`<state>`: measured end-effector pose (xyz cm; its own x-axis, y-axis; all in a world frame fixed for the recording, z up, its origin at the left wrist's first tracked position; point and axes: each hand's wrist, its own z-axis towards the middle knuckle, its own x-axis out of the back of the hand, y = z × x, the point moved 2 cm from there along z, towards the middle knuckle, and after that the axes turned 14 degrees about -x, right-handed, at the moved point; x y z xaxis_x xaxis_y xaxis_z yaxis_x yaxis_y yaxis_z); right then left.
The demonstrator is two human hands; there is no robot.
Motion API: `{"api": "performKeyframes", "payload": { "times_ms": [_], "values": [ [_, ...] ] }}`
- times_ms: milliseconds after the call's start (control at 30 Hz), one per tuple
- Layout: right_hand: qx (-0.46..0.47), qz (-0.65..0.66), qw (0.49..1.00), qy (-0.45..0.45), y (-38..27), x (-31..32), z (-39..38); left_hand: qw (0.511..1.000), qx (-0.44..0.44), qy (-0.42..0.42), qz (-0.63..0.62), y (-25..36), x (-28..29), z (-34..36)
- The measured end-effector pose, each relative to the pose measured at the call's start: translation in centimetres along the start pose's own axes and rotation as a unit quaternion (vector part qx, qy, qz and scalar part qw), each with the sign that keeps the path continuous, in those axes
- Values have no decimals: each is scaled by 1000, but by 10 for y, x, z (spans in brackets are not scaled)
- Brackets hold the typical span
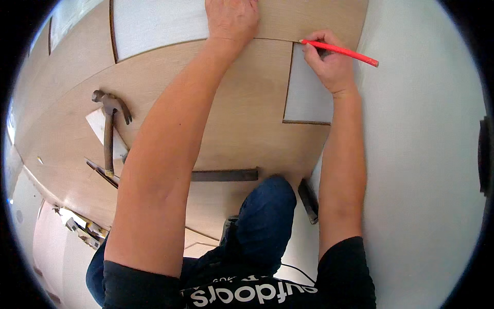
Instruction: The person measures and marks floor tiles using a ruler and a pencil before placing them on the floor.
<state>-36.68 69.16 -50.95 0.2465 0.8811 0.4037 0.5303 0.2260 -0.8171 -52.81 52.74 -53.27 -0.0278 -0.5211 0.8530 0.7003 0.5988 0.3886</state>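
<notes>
My right hand (333, 64) pinches a red pencil (350, 52). Its tip meets the edge of a light wood plank (309, 20), at the corner of a rectangular gap (306, 98) showing a whitish layer between the boards. At the top of the picture my left hand (232, 19) rests on or just above the boards beside that plank; its fingers run past the edge of the view, so their pose is hidden.
Left of my left arm, a claw hammer (108, 131) lies across a white flat piece (96, 122). A dark flat bar (226, 175) lies near my knee (275, 193), and a dark block (307, 202) by the pale wall (422, 129) on the right.
</notes>
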Motion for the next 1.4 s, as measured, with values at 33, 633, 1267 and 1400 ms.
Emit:
{"api": "performKeyframes", "payload": {
  "times_ms": [33,633,1267,1400],
  "values": [
    [-8,-7,1000,-8,2,0,2,1000,5,-5,-1,-1,0,0],
    [-4,-29,1000,10,3,-2,1,999,27,-19,-41,0,4,3],
    [6,-7,999,46,4,-7,1,1000,18,9,6,-4,-3,-1],
    [-63,-82,995,9,-7,1,-5,999,23,2,29,-5,-8,0]
  ]
}}
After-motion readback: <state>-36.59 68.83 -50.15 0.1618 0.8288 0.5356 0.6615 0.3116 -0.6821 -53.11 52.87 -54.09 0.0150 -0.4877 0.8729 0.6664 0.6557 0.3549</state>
